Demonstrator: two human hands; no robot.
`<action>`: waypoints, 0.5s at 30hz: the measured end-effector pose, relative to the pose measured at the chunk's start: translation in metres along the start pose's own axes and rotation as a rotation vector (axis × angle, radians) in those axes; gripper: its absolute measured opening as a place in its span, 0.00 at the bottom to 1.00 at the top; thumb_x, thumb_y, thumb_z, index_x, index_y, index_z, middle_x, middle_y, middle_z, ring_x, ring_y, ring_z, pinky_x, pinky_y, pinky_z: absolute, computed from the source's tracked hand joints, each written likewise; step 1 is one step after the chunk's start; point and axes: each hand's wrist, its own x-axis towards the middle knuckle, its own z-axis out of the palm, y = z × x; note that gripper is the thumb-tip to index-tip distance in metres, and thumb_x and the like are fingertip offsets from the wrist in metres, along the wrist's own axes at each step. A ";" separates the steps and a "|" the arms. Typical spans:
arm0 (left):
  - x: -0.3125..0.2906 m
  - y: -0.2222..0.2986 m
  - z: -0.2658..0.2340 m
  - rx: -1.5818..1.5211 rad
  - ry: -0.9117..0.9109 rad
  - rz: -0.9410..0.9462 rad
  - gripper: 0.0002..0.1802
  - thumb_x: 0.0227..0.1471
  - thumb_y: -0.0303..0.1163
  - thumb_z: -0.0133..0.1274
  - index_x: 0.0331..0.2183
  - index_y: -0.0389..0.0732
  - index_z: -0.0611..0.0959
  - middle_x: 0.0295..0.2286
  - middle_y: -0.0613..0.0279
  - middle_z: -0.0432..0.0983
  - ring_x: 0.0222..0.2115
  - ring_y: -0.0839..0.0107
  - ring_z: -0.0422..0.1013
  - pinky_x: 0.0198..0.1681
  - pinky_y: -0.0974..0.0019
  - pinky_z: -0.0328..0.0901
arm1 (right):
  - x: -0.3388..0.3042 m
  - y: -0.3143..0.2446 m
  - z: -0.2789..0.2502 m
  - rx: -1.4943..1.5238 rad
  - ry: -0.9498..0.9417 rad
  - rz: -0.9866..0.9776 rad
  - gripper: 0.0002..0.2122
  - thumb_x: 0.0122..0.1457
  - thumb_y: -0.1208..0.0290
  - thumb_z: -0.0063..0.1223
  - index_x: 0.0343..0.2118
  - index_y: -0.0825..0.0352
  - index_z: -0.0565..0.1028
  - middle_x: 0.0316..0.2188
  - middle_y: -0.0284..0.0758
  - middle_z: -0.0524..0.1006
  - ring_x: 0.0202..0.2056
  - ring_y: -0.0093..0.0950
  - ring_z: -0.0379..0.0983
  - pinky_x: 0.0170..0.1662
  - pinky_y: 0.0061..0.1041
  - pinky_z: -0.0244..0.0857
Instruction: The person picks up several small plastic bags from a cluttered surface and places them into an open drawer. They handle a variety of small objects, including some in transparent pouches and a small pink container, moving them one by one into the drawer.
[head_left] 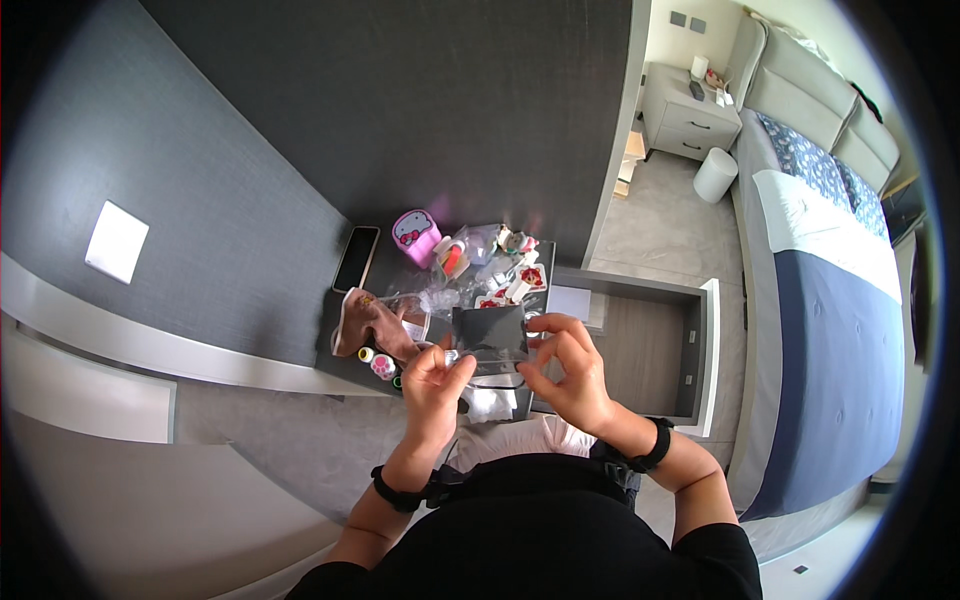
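Both my hands are raised above a small dark tabletop, with a dark, glossy rectangular sheet (488, 332) stretched between them. It could be a see-through film or pouch; I cannot tell which. My left hand (436, 392) pinches its lower left corner between thumb and fingers. At its right edge my right hand (570, 372) grips with thumb and fingertips. Beyond the sheet lie crumpled clear plastic wrappings (440, 297) and red-and-white picture pieces (527, 283). A brown cloth (372, 325) rests beside my left hand, near a pink-and-white paw-shaped item (382, 366).
A black phone (357, 258) and a pink cartoon-faced container (416, 236) stand toward the back left of the tabletop. On the right, a drawer (645, 350) is pulled out. Farther right are a bed (835, 360), a nightstand (690, 110) and a white bin (715, 176).
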 end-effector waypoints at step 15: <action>0.007 0.004 -0.004 0.018 -0.131 -0.541 0.13 0.44 0.25 0.48 0.33 0.39 0.63 0.22 0.65 0.66 0.22 0.77 0.67 0.23 0.76 0.65 | -0.005 0.012 -0.020 -0.548 -0.304 -0.661 0.18 0.35 0.75 0.52 0.35 0.68 0.68 0.34 0.35 0.69 0.36 0.28 0.66 0.39 0.28 0.59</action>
